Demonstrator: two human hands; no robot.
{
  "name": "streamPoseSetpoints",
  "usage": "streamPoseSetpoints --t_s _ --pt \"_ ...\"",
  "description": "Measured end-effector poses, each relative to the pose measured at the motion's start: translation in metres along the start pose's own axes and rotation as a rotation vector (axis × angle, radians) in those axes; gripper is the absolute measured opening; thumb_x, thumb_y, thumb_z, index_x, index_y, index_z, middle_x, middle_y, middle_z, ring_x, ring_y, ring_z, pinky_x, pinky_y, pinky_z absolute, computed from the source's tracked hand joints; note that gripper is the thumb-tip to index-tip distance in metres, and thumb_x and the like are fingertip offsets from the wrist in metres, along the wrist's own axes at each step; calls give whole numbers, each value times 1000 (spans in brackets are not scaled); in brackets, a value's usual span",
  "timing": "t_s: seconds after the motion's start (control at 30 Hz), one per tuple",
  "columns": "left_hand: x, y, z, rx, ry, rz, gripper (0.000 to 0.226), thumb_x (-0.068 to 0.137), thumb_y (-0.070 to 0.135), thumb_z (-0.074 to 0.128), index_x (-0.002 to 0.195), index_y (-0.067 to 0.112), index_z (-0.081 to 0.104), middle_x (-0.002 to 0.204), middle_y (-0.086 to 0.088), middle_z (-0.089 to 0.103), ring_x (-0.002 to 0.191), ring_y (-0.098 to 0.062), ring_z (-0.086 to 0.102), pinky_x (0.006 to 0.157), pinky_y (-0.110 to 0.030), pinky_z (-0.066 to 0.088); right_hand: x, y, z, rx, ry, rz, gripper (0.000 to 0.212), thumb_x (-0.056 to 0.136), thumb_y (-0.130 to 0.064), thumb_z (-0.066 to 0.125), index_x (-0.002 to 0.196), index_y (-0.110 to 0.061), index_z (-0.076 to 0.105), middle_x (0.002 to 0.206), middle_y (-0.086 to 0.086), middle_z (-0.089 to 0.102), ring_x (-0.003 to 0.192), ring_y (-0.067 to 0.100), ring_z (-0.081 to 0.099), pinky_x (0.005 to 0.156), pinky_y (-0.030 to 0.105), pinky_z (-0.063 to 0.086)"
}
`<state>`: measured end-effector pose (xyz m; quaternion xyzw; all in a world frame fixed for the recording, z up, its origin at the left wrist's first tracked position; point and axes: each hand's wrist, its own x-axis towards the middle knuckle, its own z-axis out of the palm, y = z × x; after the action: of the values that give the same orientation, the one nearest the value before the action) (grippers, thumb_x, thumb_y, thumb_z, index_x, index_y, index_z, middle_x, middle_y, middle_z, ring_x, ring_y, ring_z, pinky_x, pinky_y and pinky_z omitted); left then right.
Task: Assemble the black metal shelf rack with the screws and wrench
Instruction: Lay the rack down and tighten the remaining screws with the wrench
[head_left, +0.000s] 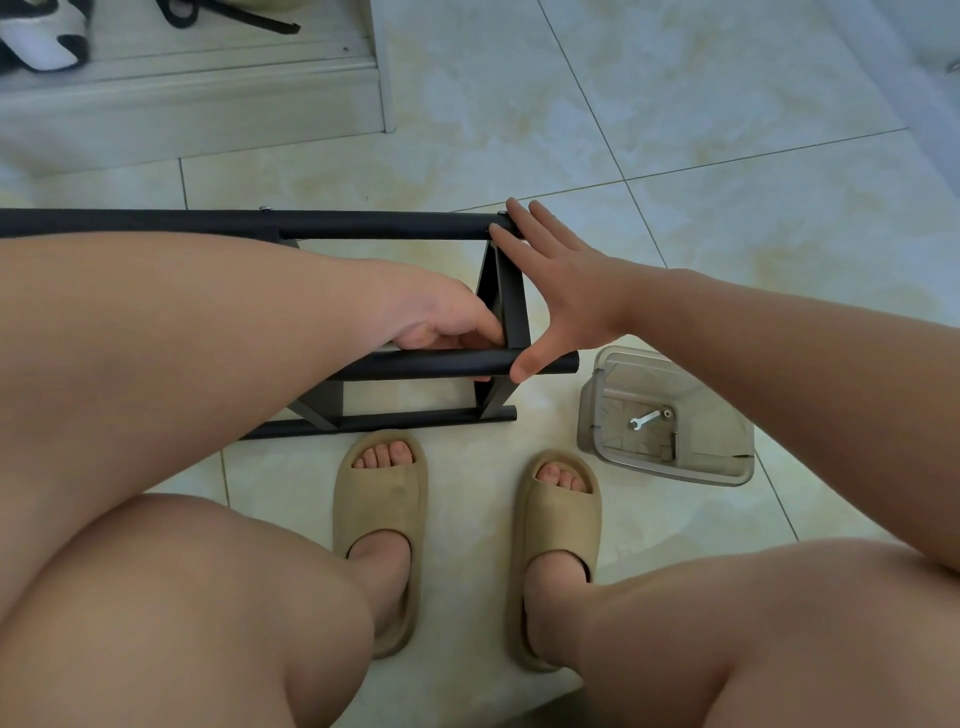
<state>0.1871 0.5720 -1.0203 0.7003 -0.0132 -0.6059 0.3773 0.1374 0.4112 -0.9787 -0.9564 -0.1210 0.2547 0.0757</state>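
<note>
While bracing the rack (389, 228) on the floor (675, 156), seemingly to square its end joint, grips the near side with curled left hand (441, 322) and spans the end with flat, spread right hand (561, 296), leaving wrench (644, 419) in tub (670, 473).

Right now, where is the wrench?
Head view, right side: the wrench lies inside the clear plastic container on the floor, just right of the black rack, beyond the right slipper.

Left hand (441, 322) gripping rack (389, 229), right hand (563, 291) spread on it
</note>
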Motion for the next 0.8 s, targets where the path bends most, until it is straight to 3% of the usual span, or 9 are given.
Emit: streamPoseSetpoints --t_s 0.13,0.27,0.5,0.63,0.73,0.8 --pt "0 1 0 -6 12 35 16 93 0 57 106 -2 67 91 -17 71 83 -29 68 94 -43 55 0 0 1 2 -6 4 160 39 -96 58 160 -21 -14 165 3 -28 152 21 -26 121 39 -4" --pt "0 -1 0 -35 -6 84 17 92 -6 54 104 -2 66 94 -19 71 86 -31 69 92 -42 56 0 0 1 -2 -8 5 159 40 -96 59 160 -21 -14 165 3 -28 152 22 -26 122 41 -3" --pt "-3 -4 0 -63 -15 168 23 89 -14 51 105 -5 64 93 -19 71 71 -24 73 61 -27 60 0 0 0 0 -7 4 159 42 -94 62 160 -21 -14 165 3 -29 152 22 -27 122 42 -3" --pt "-2 -5 -1 -72 -14 168 28 91 -12 51 116 -6 62 96 -18 71 73 -22 74 62 -26 59 -1 0 1 -4 8 -4 156 47 -91 68 161 -20 -13 165 4 -28 152 22 -26 119 37 -5" --pt "-1 -5 -2 -78 -48 96 15 94 -1 55 103 2 68 90 -14 74 83 -25 72 84 -35 60 0 0 0 -4 9 0 157 43 -93 63 160 -20 -13 165 4 -28 152 22 -26 119 37 -5" --pt "0 -5 -2 -50 -46 43 13 96 12 59 98 6 70 84 -8 75 82 -21 70 89 -33 57 0 0 0 -1 4 6 158 42 -94 62 160 -21 -14 165 3 -28 152 22 -26 120 38 -4"
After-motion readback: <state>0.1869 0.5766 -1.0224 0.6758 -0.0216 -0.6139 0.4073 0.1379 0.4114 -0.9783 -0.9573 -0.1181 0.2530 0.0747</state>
